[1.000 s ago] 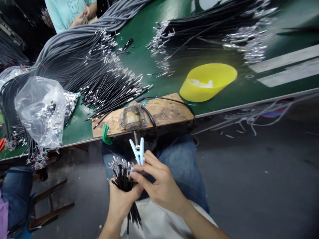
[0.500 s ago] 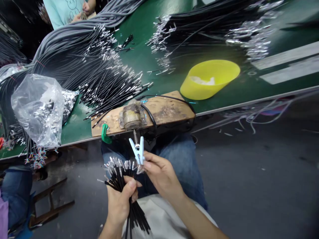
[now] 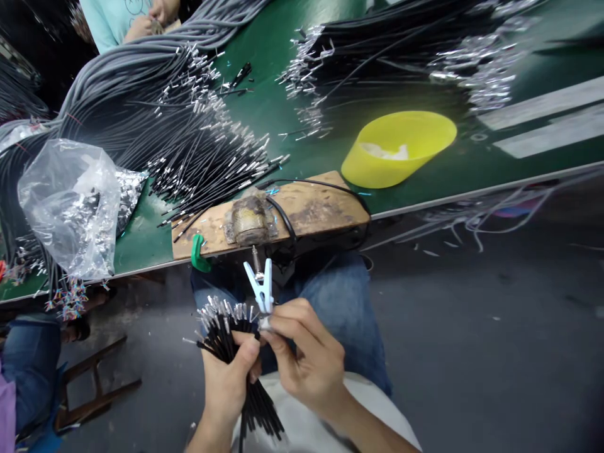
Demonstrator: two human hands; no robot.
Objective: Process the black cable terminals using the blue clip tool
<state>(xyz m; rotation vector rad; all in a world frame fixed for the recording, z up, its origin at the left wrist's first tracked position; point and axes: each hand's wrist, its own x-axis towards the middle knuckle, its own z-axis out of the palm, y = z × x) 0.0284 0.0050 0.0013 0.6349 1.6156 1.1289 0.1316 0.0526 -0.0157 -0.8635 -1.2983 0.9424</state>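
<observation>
My left hand (image 3: 229, 384) is closed round a bundle of black cables (image 3: 262, 409). Their stripped, silvery ends (image 3: 221, 313) fan out above my thumb, and the tails hang below my fist. Just to the right, my right hand (image 3: 306, 358) pinches a small silvery piece (image 3: 265, 323), perhaps foil at a cable end; the fingertips partly hide it. Directly above those fingers is a light blue clothes peg (image 3: 261, 286), joined to the metal shaft (image 3: 255, 257) of a small, grimy motor (image 3: 250, 220).
The motor sits on a wooden board (image 3: 316, 211) at the table edge, beside a green clamp (image 3: 198, 251). Cable piles (image 3: 198, 151) and a clear plastic bag (image 3: 70, 201) lie left. A yellow container (image 3: 401, 148) stands right. Another person's hands (image 3: 151, 22) show at top left.
My right hand has shifted slightly down and left from beside the peg, its fingers now pinching the silvery piece below it. My left hand stays almost still with the cables.
</observation>
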